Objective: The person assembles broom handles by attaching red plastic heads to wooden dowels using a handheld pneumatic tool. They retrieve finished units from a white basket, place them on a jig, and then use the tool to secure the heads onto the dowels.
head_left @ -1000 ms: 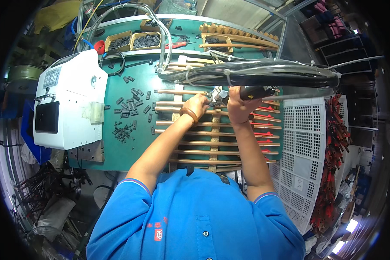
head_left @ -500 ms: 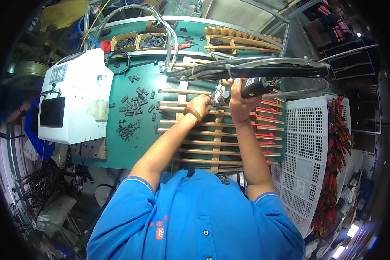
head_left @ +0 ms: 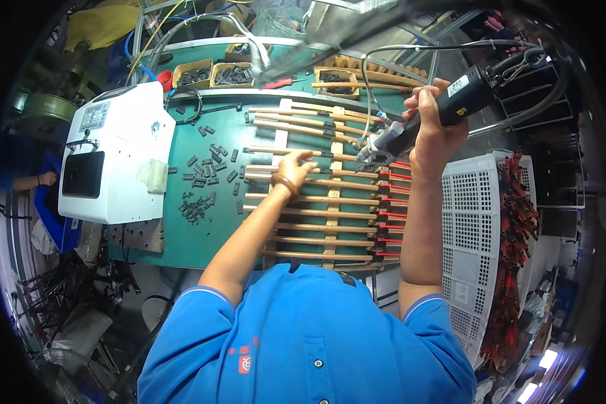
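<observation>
While right fingers (head_left: 427, 110) wrap black tool (head_left: 464, 95), left fingers (head_left: 300, 157) spread over rods (head_left: 310, 198), contact unclear.

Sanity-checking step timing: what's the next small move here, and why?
Probably steady the copper-coloured rod with the left hand before bringing the power screwdriver to its black block. The left fingers look loosely open near that block, while the right hand holds the screwdriver with its silver nozzle to the block's right.

Both arms (head_left: 246, 236) extend forward, the left hand (head_left: 293, 170) loosely parted, the right hand (head_left: 435, 128) curled firmly.
</observation>
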Available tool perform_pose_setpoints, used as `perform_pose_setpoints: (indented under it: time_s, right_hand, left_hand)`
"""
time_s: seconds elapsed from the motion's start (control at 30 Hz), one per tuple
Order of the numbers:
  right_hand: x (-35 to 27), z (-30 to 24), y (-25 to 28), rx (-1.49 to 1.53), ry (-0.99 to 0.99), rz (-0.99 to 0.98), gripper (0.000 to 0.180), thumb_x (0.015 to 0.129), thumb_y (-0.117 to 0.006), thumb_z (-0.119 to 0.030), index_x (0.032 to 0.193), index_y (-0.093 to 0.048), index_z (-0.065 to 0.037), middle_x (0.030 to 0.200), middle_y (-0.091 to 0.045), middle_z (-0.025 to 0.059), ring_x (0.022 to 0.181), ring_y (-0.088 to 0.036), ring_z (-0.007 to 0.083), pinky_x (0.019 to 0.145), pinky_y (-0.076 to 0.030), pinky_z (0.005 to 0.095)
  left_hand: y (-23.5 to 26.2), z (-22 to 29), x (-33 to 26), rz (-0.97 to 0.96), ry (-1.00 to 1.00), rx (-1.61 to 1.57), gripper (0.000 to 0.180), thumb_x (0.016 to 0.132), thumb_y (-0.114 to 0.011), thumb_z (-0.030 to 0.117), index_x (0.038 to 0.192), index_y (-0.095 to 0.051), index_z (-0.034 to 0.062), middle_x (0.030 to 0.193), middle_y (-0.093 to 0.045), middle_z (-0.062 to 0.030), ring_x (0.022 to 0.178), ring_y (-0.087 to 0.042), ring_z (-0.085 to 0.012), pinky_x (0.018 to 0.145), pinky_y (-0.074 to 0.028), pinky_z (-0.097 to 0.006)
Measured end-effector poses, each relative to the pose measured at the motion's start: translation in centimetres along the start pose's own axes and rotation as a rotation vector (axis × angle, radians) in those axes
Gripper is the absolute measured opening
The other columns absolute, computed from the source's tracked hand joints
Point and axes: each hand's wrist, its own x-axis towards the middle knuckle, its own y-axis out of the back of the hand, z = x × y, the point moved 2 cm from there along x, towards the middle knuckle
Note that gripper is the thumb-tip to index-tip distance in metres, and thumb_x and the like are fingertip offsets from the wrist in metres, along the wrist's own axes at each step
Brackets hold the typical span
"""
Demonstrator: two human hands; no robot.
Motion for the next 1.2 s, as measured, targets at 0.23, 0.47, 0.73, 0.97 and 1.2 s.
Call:
perform_pose_setpoints:
  time_s: [0.23, 0.47, 0.73, 0.97, 1.2]
  right_hand:
    - [-0.9, 1.6, 1.0, 0.062, -0.084, 0.061, 0.023, 0.08, -0.06, 0.004, 0.103, -0.055, 0.003, 0.078, -0.062, 0.007, 0.061, -0.059, 0.0104, 0.055, -0.05, 0.0238]
    - [-2.8, 2.7, 1.1, 0.061, -0.112, 0.031, 0.028, 0.079, -0.058, 0.007, 0.106, -0.051, 0.002, 0.079, -0.058, 0.0056, 0.063, -0.058, 0.011, 0.059, -0.05, 0.0257]
    - [-3.5, 2.5, 2.8, 0.07, -0.12, 0.036, 0.028, 0.08, -0.058, 0.007, 0.107, -0.051, 0.004, 0.079, -0.059, 0.0057, 0.065, -0.059, 0.0113, 0.059, -0.051, 0.0251]
    - [-3.3, 2.9, 2.9, 0.087, -0.128, 0.055, 0.028, 0.08, -0.059, 0.006, 0.107, -0.051, 0.004, 0.078, -0.059, 0.0059, 0.066, -0.059, 0.0115, 0.058, -0.051, 0.0252]
    - [-3.5, 2.9, 2.1, 0.124, -0.149, 0.035, 0.028, 0.08, -0.06, 0.004, 0.106, -0.052, 0.003, 0.078, -0.058, 0.0058, 0.066, -0.059, 0.0114, 0.059, -0.051, 0.0263]
  left_hand:
    - [1.8, 1.7, -5.1, -0.217, 0.599, -1.155, 0.046, 0.088, -0.045, -0.012, 0.133, -0.037, -0.0064, 0.123, -0.049, -0.0167, 0.116, -0.053, -0.0264, 0.098, -0.05, -0.034]
    - [-0.2, -0.2, -8.2, -0.423, 0.729, -1.262, 0.027, 0.093, -0.057, 0.019, 0.116, -0.054, 0.0031, 0.101, -0.064, -0.0098, 0.085, -0.068, -0.0151, 0.058, -0.06, -0.021]
    - [-0.5, 1.4, -8.9, -0.349, 0.717, -0.869, 0.027, 0.096, -0.054, 0.023, 0.116, -0.054, 0.0043, 0.099, -0.062, -0.0052, 0.075, -0.059, -0.0097, 0.062, -0.052, -0.021]
    - [0.6, 2.1, -8.5, -0.391, 0.718, -1.046, 0.054, 0.084, -0.053, -0.011, 0.135, -0.037, -0.0029, 0.131, -0.047, -0.0189, 0.113, -0.057, -0.0276, 0.089, -0.054, -0.032]
    - [0.5, 2.1, -9.1, -0.393, 0.637, -0.881, 0.045, 0.092, -0.059, 0.017, 0.134, -0.043, 0.0108, 0.124, -0.054, -0.0067, 0.102, -0.061, -0.0185, 0.071, -0.057, -0.028]
